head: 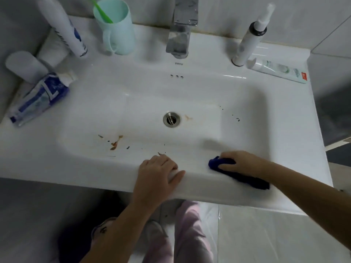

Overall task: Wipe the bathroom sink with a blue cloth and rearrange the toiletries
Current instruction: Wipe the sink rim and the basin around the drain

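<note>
A white bathroom sink (190,92) has brown and dark stains in its basin, left of the drain (171,119) and along the near wall. My left hand (158,171) rests on the sink's front rim, fingers curled over the edge. My right hand (240,161) grips a dark blue cloth (241,176) on the front rim at the right. Toiletries stand round the rim: a blue toothpaste tube (38,99), a white bottle (66,29), a mint cup (115,27) with a green toothbrush (100,10), an electric toothbrush (250,37), and a white-green tube (277,70).
A chrome faucet (181,29) stands at the back centre. A white cylinder (24,66) lies at the far left by the wall. Grey tiled walls close in behind and to both sides. My legs in pink trousers (190,234) are below the sink.
</note>
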{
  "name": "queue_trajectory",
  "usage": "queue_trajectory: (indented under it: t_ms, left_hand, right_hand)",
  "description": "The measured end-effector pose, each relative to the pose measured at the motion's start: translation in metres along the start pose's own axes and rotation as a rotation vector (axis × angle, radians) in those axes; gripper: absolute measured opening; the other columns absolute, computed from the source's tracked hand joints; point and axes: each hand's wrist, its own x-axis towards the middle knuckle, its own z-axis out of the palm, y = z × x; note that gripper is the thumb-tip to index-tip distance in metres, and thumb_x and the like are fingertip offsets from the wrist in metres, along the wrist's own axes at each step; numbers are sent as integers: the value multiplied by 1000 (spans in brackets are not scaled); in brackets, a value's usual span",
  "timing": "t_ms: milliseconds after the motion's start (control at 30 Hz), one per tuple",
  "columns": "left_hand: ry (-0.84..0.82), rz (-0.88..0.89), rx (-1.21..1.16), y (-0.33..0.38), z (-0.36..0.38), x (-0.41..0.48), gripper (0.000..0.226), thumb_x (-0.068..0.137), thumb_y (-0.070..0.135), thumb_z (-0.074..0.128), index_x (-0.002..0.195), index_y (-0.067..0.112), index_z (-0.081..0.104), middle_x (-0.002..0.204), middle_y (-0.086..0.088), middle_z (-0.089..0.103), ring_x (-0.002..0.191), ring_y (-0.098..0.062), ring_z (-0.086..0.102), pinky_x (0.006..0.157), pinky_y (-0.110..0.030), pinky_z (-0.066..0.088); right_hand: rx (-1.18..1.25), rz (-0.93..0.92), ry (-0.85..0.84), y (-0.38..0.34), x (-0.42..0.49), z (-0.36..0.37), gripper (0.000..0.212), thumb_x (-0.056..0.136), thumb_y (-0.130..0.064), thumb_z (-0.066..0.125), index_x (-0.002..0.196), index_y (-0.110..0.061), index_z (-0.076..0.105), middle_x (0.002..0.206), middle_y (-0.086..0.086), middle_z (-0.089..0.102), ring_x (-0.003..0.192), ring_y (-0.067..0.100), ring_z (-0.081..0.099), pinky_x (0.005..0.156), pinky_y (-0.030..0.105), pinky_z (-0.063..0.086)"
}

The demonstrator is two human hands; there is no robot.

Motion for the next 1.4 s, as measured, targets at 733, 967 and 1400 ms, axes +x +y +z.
queue_trajectory:
  t_ms: [733,967,1400]
  left_hand:
    - [87,-167,178,-86,-56,-27,36,79,49,48,82,17,65,85,2,60,79,-18,55,74,-26,28]
    - [39,-188,135,-85,-57,-25,34,79,50,48,83,19,61,86,5,58,79,-15,53,74,-29,37]
    - [72,-205,140,-88,-52,-25,31,78,49,52,81,20,61,86,5,59,80,-16,54,75,-30,37]
  right_hand:
    - [250,-111,-23,-116,74,20,21,90,-34,53,108,-22,51,101,1,58,91,20,55,76,28,40]
    - [171,79,342,-81,86,21,33,91,-31,51,117,-11,46,113,12,59,93,29,55,74,30,37]
    - [138,-127,246,-119,110,23,32,92,-34,50,118,-15,52,114,6,60,97,26,57,77,30,42]
